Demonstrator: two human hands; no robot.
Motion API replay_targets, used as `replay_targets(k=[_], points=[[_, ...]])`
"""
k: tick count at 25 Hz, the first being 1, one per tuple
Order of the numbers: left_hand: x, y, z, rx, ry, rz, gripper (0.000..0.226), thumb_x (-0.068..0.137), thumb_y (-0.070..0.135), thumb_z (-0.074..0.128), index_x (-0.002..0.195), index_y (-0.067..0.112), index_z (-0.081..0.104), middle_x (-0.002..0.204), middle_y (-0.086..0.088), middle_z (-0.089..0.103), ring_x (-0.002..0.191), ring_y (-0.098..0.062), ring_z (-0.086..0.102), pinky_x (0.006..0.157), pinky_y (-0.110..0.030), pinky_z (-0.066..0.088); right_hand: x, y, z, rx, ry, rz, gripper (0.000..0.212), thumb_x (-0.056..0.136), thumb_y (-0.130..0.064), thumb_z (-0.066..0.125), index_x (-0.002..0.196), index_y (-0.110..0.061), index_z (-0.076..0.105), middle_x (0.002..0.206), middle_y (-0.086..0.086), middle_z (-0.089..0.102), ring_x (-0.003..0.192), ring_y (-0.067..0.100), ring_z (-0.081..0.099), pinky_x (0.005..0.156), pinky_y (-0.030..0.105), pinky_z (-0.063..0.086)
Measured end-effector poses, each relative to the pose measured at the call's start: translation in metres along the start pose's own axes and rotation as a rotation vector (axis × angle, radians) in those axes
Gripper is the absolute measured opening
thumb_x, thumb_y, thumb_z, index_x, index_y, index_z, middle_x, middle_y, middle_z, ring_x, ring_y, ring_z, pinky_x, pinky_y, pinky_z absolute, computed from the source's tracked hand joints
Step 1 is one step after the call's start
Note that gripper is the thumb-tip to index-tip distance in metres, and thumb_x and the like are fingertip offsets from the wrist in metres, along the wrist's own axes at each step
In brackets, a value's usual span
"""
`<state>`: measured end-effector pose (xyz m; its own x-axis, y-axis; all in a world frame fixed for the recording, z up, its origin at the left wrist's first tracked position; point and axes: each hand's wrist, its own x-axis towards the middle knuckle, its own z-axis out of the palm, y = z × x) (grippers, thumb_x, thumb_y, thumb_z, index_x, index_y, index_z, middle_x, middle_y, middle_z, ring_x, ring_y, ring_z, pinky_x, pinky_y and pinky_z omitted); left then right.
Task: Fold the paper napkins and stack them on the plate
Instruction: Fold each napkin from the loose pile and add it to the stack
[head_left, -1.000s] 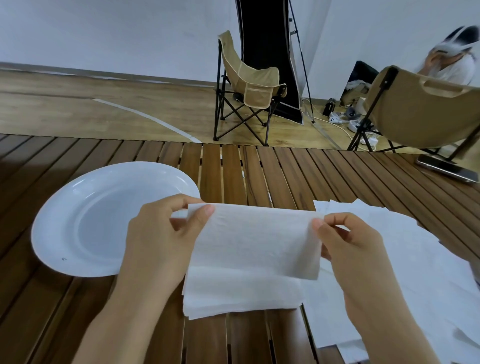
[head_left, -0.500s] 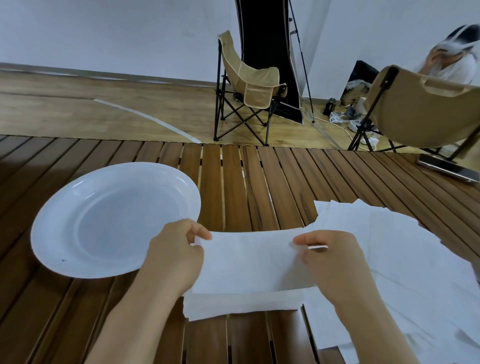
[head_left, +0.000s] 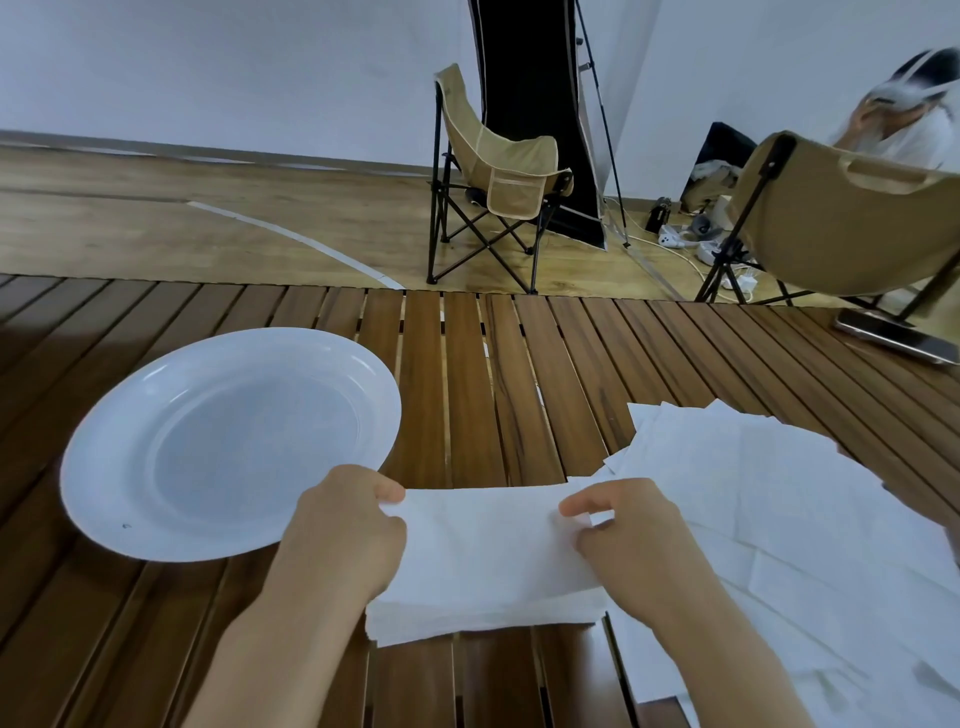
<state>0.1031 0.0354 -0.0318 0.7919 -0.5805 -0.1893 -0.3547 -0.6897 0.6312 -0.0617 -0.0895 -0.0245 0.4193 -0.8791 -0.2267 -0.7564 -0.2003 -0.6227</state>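
nearest the camera, the left hand (head_left: 345, 535) and right hand (head_left: 631, 535) each pinch an end of a folded napkin (head_left: 488, 551) lying on the slatted table (head_left: 467, 374), the loose unfolded napkins (head_left: 779, 493) spreading out at 3 o'clock of it. the empty white plate (head_left: 104, 467) sits at about 10 o'clock of the napkin, just beside the left hand. the thin layers look likely to slide or spring apart if the crease is not pressed, and a careless lift could drag the loose sheets along.
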Motion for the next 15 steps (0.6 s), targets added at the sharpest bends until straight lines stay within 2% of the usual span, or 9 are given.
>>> replay_targets(k=[2,3,5,7,9,11,13,15], points=[[-0.002,0.000,0.000,0.099,-0.057,0.040,0.028,0.095,0.020,0.050,0.121,0.024,0.059,0.129,0.001,0.056,0.110,-0.014,0.053,0.087,-0.022,0.040,-0.001,0.001,0.002,-0.065,-0.011,-0.008,0.028,0.093,-0.007,0.051,0.114,-0.022,0.064,0.115,-0.002,0.053,0.093,0.013,0.049,0.062,0.013,0.040],[-0.003,0.001,0.000,0.137,-0.072,0.064,0.023,0.097,0.023,0.047,0.115,0.023,0.061,0.127,0.002,0.057,0.105,-0.011,0.053,0.084,-0.019,0.038,0.000,0.002,0.002,-0.107,0.006,-0.015,0.027,0.093,-0.009,0.053,0.114,-0.022,0.063,0.117,-0.002,0.052,0.094,0.012,0.049,0.066,0.015,0.042],[-0.003,0.001,0.000,0.147,-0.067,0.076,0.024,0.097,0.026,0.045,0.111,0.020,0.063,0.117,0.002,0.061,0.092,-0.009,0.050,0.078,-0.020,0.035,0.001,0.004,0.001,-0.209,0.081,-0.010,0.025,0.092,-0.012,0.054,0.115,-0.020,0.061,0.124,-0.001,0.050,0.098,0.015,0.051,0.080,0.022,0.045],[-0.005,0.003,0.000,0.125,-0.057,0.059,0.024,0.096,0.028,0.047,0.111,0.019,0.064,0.104,0.004,0.059,0.085,-0.008,0.048,0.076,-0.022,0.036,0.002,0.008,-0.001,-0.361,0.132,0.047,0.027,0.093,-0.018,0.051,0.120,-0.018,0.056,0.137,0.001,0.043,0.117,0.021,0.049,0.096,0.033,0.042],[-0.007,0.004,0.001,0.127,-0.081,0.049,0.027,0.096,0.032,0.048,0.117,0.022,0.061,0.108,0.003,0.058,0.093,-0.011,0.052,0.079,-0.022,0.037,0.002,0.011,-0.003,-0.502,0.085,0.155,0.033,0.094,-0.022,0.045,0.127,-0.019,0.049,0.156,0.000,0.020,0.141,0.026,0.026,0.109,0.044,0.029],[-0.010,0.005,0.002,0.136,-0.110,0.051,0.032,0.096,0.035,0.048,0.124,0.024,0.057,0.124,0.003,0.057,0.106,-0.013,0.053,0.081,-0.022,0.036,0.002,0.014,-0.005,-0.527,0.009,0.266,0.037,0.095,-0.019,0.039,0.131,-0.019,0.046,0.161,-0.003,0.000,0.148,0.029,0.003,0.114,0.050,0.018],[-0.011,0.006,0.002,0.132,-0.103,0.063,0.032,0.096,0.035,0.047,0.125,0.025,0.057,0.129,0.004,0.055,0.107,-0.012,0.051,0.083,-0.021,0.036,0.005,0.020,-0.007,-0.506,-0.027,0.331,0.047,0.095,-0.015,0.035,0.142,-0.015,0.036,0.161,-0.003,-0.006,0.148,0.030,-0.003,0.115,0.053,0.015],[-0.013,0.008,0.001,0.118,-0.081,0.075,0.032,0.097,0.034,0.046,0.126,0.026,0.056,0.131,0.005,0.053,0.114,-0.013,0.051,0.088,-0.023,0.038,0.008,0.026,-0.008,-0.486,-0.019,0.342,0.054,0.094,-0.012,0.033,0.147,-0.014,0.027,0.161,-0.006,-0.003,0.148,0.029,-0.002,0.115,0.053,0.014]])
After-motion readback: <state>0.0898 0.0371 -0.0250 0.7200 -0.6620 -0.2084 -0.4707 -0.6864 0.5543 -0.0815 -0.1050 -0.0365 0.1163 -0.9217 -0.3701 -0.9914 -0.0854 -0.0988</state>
